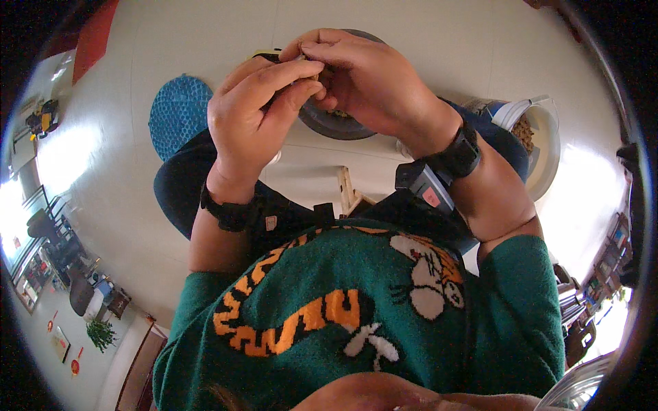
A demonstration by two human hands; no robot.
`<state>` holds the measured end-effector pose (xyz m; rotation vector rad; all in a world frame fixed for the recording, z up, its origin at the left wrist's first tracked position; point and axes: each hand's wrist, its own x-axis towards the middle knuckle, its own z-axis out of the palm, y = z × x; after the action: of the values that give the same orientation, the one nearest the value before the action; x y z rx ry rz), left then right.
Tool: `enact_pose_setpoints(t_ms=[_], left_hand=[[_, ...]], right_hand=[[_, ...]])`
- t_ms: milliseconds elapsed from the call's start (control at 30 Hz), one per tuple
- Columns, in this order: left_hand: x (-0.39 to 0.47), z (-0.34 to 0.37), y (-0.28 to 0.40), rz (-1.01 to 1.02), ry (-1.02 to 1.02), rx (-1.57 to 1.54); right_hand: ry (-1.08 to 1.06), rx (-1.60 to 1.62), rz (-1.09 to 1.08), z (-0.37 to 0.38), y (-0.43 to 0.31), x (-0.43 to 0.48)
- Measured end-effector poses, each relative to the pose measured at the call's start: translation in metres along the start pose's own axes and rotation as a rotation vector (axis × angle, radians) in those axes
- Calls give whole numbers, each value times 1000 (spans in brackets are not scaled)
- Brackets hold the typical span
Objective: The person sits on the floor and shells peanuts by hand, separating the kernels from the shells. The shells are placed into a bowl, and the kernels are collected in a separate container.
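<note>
Both my hands are raised close together over a round dark basin (pixel 334 126) on the floor. My left hand (pixel 257 103) and my right hand (pixel 365 77) pinch a small brownish piece (pixel 315 77) between their fingertips. The fingers hide most of it, so its kind cannot be told. Yellowish-green bits lie in the basin, mostly covered by my right hand. Something yellow and black (pixel 264 54) shows behind my left fingers. Each wrist wears a black band.
A blue textured round mat or stool top (pixel 180 117) is at the left. On the right stands a pale bucket (pixel 547 154) with brown pieces (pixel 523 134) inside. Part of a wooden stool or frame (pixel 349 190) shows between my legs. Chairs and a green plant (pixel 101 333) are farther off.
</note>
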<state>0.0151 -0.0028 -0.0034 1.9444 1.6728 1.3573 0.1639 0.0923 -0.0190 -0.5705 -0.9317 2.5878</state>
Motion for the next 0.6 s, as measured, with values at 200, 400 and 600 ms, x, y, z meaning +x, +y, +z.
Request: enact_pose_setpoints(t_ms=[200, 400, 600], left_hand=[[-1, -1, 0, -35, 40, -54], [-2, -1, 1, -20, 3, -30], [-2, -2, 3, -12, -14, 53]], right_hand=[[-30, -42, 14, -1, 0, 1], [-48, -13, 21, -2, 6, 2], [-21, -28, 64, 0, 11, 4]])
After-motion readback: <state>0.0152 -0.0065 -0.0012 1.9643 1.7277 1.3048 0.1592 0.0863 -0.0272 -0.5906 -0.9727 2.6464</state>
